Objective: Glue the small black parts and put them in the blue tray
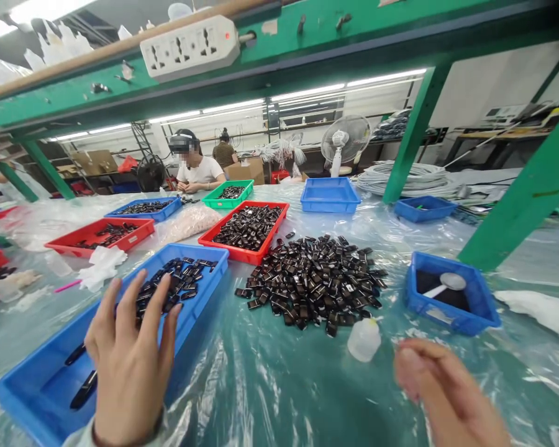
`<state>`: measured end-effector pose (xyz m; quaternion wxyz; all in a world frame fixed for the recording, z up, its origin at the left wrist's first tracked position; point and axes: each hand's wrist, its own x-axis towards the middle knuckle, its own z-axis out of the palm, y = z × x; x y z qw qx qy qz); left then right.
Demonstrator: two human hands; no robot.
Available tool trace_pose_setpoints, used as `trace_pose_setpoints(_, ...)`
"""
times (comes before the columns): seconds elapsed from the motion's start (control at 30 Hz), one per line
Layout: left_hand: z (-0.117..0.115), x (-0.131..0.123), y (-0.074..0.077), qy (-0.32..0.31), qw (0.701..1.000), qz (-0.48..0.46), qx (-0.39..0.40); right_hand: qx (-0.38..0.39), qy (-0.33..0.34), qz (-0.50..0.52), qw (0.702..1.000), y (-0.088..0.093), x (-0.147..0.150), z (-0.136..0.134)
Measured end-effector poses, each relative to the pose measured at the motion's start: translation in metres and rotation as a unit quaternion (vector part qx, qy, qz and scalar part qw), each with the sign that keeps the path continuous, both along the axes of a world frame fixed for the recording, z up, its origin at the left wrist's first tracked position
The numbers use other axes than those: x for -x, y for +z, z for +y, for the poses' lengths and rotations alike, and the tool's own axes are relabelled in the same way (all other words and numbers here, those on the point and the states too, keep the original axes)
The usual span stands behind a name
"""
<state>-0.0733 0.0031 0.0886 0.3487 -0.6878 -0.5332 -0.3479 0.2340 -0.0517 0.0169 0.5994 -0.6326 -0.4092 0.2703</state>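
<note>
My left hand (133, 347) is held over the long blue tray (205, 310), its fingers spread and nothing in them. In that tray lie several small glossy black pieces (189, 279) and a couple of longer black pieces (84, 390) near its front end. At the lower right, my right hand (447, 391) is closed, thumb and forefinger pinched together; whatever they may hold is too small or blurred to name. Left of it stands a small translucent white bottle (364, 340). Beyond the bottle, a large heap of black pieces (314, 279) rests on the plastic-covered table.
A blue bin (477, 304) with black powder and a white spoon (447, 284) stands at the right. Red trays (279, 230) and a green tray (246, 186) hold more pieces. A green frame post (517, 192) rises at the right. Two people (200, 171) sit farther back.
</note>
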Motion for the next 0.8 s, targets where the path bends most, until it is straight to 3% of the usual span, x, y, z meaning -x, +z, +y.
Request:
trace_pose_setpoints(0.03,0.006,0.004,-0.001,0.011,1.0,0.021,0.016,-0.024,-0.041,-0.036,0.998,-0.002,-0.011,0.005)
trace_pose_setpoints(0.1,0.014,-0.001,-0.013,-0.037,0.995,0.05,0.084,-0.042,-0.056,-0.064,0.996,-0.009,-0.022,0.014)
trace_pose_setpoints(0.2,0.024,-0.03,-0.047,-0.109,0.975,0.067,0.183,-0.019,0.013,-0.095,0.995,-0.021,-0.018,0.025)
trace_pose_setpoints(0.3,0.041,-0.063,-0.077,-0.101,0.967,0.068,0.226,0.026,0.08,-0.122,0.989,-0.03,-0.011,0.03)
trace_pose_setpoints(0.37,0.055,-0.078,-0.086,-0.089,0.961,0.061,0.256,0.045,0.112,-0.135,0.983,-0.033,-0.011,0.03)
trace_pose_setpoints(0.53,0.066,-0.086,-0.087,-0.106,0.94,0.031,0.321,0.062,0.138,-0.156,0.976,-0.033,-0.015,0.025)
trace_pose_setpoints(0.8,0.027,-0.08,-0.082,-0.237,0.885,-0.067,0.394,0.091,0.179,-0.164,0.966,-0.03,-0.009,0.012)
